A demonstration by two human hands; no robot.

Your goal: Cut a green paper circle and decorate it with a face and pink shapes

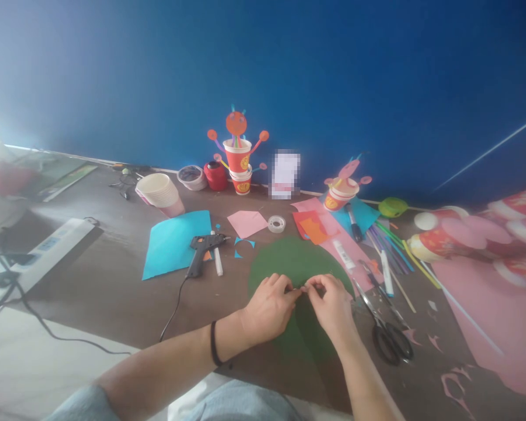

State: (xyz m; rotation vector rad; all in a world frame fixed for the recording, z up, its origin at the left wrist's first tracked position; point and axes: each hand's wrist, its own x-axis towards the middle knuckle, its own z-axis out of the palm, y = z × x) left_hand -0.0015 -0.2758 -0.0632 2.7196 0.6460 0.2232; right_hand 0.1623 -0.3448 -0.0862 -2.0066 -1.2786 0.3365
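Note:
A dark green paper sheet (pixel 289 260) with a rounded far edge lies on the brown table in front of me. My left hand (pixel 269 307) and my right hand (pixel 331 304) rest on it side by side, fingertips meeting at about the sheet's middle. Both hands have curled fingers that pinch the green paper where they meet. A black band circles my left wrist. Black scissors (pixel 386 330) lie just right of my right hand, and a black glue gun (pixel 201 251) with its cord lies to the left beyond my left hand.
A light blue sheet (pixel 175 242), pink paper (pixel 246 223), a tape roll (pixel 276 223), red and orange sheets (pixel 311 227), coloured straws (pixel 392 248), a stack of paper cups (pixel 160 193) and decorated cup figures (pixel 239 158) stand toward the blue wall. A large pink sheet (pixel 491 310) covers the right side.

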